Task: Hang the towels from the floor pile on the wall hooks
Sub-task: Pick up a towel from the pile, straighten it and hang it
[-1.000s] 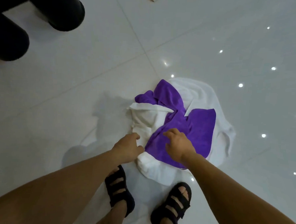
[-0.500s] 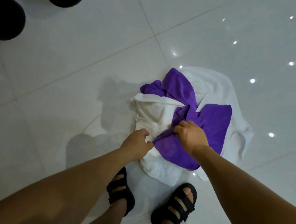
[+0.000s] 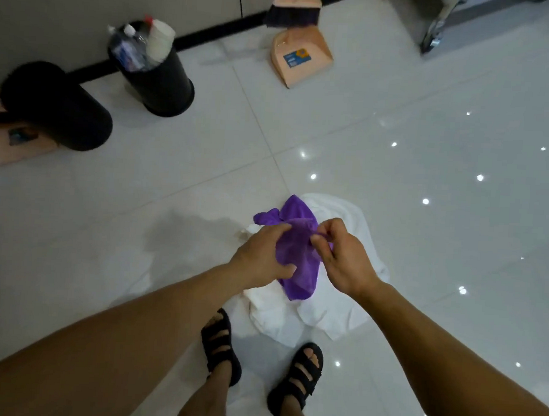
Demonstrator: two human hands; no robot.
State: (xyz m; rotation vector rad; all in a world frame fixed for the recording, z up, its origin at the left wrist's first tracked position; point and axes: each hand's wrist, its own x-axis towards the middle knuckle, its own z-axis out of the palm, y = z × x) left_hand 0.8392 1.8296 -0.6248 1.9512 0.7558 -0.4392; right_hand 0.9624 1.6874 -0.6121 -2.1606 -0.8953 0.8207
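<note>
A purple towel [image 3: 297,266] hangs lifted above the floor pile, its lower end dangling over the white towels [image 3: 358,225] that stay crumpled on the tiles. My left hand [image 3: 262,255] grips the purple towel on its left side. My right hand [image 3: 341,252] pinches the towel's upper edge between thumb and fingers. A second purple fold [image 3: 266,215] shows behind my hands, and I cannot tell whether it is the same towel. No wall hooks are in view.
Two black bins [image 3: 165,84] [image 3: 59,110] stand by the wall at the back left, one stuffed with bottles. A peach dustpan [image 3: 298,61] and brush [image 3: 293,8] lean at the back. My sandalled feet [image 3: 221,342] stand just before the pile.
Both hands have risen from the pile with the purple towel, which was lying flat on the white ones. The view has tilted up, bringing the bins and dustpan into sight.
</note>
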